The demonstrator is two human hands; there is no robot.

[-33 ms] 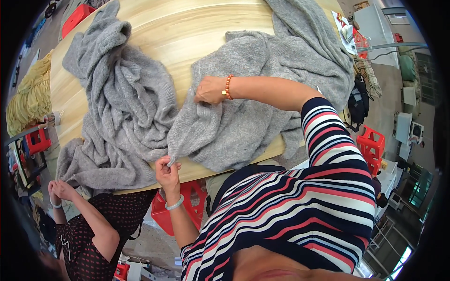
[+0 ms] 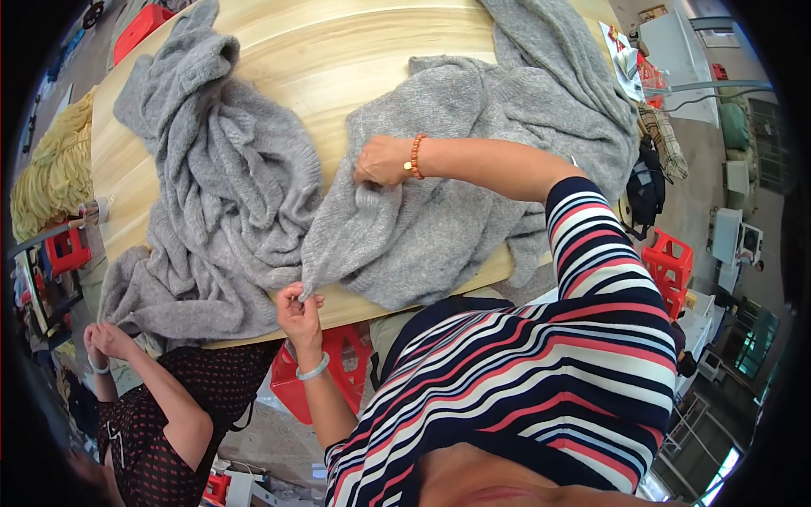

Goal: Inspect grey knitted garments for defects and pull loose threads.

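A grey knitted garment (image 2: 448,220) lies spread and rumpled on the wooden table (image 2: 338,34) in front of me. Near the table's front edge, my left hand (image 2: 300,314) pinches a pointed corner of it between thumb and fingers. Farther up the cloth my right hand (image 2: 383,160) is closed on a gathered fold, its fingertips partly hidden. Between the two hands the knit hangs in a loose slanting stretch. Another grey knitted piece (image 2: 262,152) is heaped to the left, reaching close to my left hand.
At the lower left a co-worker's hands (image 2: 110,340) hold the near end of the left grey heap. A red plastic stool (image 2: 342,363) stands under the table's front edge. Yellow cloths (image 2: 52,173) are piled at the far left. A black bag (image 2: 646,186) sits beyond the right side.
My right hand has shifted very slightly to the right, and my left hand slightly left. Both keep their hold on the grey knit.
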